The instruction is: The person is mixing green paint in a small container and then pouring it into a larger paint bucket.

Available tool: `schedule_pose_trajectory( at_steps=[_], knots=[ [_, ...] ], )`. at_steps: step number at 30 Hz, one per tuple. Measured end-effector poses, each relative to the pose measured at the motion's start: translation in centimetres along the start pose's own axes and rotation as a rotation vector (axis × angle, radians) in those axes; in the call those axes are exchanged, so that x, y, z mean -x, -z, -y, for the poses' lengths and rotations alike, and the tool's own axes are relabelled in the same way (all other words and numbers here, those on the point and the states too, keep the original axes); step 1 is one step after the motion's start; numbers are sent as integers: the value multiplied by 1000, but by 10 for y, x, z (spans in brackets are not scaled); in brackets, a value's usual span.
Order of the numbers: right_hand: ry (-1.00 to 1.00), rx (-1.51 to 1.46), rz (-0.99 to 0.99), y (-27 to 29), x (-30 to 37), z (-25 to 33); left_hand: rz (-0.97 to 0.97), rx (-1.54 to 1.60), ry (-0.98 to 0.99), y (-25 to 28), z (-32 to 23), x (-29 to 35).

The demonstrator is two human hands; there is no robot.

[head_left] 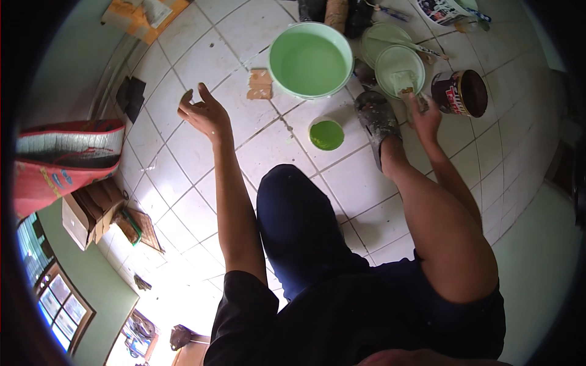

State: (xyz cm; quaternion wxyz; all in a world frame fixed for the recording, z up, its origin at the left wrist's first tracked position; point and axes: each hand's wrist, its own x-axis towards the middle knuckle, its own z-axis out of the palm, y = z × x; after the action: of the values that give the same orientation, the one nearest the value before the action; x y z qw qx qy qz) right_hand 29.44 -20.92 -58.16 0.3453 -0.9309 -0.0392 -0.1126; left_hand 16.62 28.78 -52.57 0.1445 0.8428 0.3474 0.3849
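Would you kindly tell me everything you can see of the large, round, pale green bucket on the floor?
The large, round, pale green bucket looks like smooth plastic, with a pale rim and an open, uncovered top. Inside is a light green liquid that resembles paint, its surface below the rim. The bucket stands upright on the white tiled floor. The left hand and right hand are both clear of it. Its base is hidden.
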Motion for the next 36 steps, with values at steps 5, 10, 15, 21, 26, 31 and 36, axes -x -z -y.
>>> schedule_pose_trajectory(
  at_steps=[5,10,15,21,26,31,36],
  knots=[
    [226,45,247,58,-44,57,18,2,49,37,44,59],
    [131,130,839,100,-64,148,-51,-240,38,72,113,107],
    [-571,-263,1275,100,-55,217,-51,-290,126,86,131,138],
    [-491,-165,1324,47,-59,241,1,-192,171,84,118,157],
    [-36,303,1103,-16,-123,237,129,139,259,61,44,97],
    [-102,243,1165,-52,-145,255,786,257,476,52,-19,-2],
    [-205,48,1240,-67,-151,252,628,537,742,77,-96,-50]
  ],
)
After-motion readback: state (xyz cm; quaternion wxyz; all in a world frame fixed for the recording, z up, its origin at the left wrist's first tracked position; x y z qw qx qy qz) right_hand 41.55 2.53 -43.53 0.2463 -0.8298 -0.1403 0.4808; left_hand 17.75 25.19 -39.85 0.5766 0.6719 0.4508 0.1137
